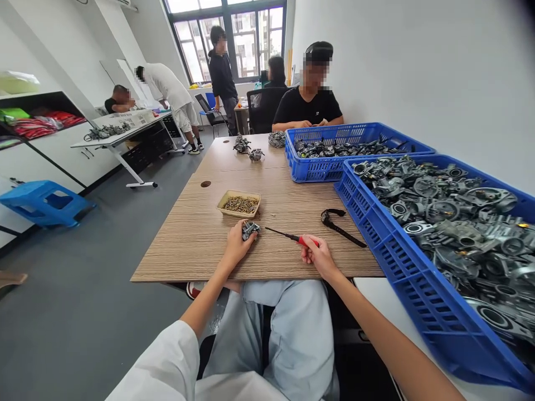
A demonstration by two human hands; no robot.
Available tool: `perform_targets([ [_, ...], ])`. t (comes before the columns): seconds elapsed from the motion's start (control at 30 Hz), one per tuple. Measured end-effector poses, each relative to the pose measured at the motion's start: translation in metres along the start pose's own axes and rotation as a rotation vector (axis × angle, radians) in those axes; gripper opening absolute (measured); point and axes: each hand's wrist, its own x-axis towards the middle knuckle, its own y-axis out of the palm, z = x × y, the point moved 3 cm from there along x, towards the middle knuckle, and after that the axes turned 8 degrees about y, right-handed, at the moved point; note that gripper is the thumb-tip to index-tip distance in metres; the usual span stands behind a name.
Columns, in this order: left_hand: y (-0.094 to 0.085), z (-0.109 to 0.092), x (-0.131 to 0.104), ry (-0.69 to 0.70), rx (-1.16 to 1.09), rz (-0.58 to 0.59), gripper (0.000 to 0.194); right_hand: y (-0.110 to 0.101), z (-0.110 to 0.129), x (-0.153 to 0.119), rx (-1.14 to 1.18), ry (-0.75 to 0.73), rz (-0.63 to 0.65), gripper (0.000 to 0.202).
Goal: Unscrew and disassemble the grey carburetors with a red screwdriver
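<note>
My left hand (pixel 239 243) is closed around a grey metal carburetor body (pixel 251 229) near the front of the wooden table (pixel 179 245). In my right hand (pixel 317 256) is a screwdriver (pixel 288 235) with a red handle and a long dark shaft. Its tip points left at the carburetor body, with a small gap between them. Just behind my left hand sits a tan tray (pixel 223 213) heaped with small brass-coloured parts (pixel 240 204). One small loose piece (pixel 273 215) lies to the right of that tray.
A black-strapped watch (pixel 343 227) lies to the right. Blue crates (pixel 376 234) of metal carburetor parts line the right side. More carburetors (pixel 256 155) stand farther back. Across the table sits a person in black (pixel 309 106); other people are behind. A blue stool (pixel 45 200) stands left.
</note>
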Motion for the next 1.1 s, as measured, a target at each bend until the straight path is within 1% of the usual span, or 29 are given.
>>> perform_targets([
  [0.17,-0.004,-0.005,-0.005,0.051,-0.009,-0.038,0.041,0.001,0.000,0.000,-0.067,0.011,0.043,0.053],
  [0.33,-0.004,-0.010,-0.008,0.075,0.049,-0.031,0.043,0.002,-0.002,0.002,-0.165,0.001,0.068,0.057],
  [0.6,-0.006,-0.020,-0.010,0.065,0.139,-0.013,0.044,0.006,-0.001,0.002,-0.169,0.015,0.035,0.060],
  [0.8,-0.006,-0.022,-0.010,0.076,0.181,-0.031,0.043,0.010,0.000,0.001,-0.242,0.008,0.034,0.063],
  [1.1,-0.006,-0.023,-0.010,0.085,0.197,-0.042,0.043,0.012,0.001,0.001,-0.251,0.003,0.033,0.066],
])
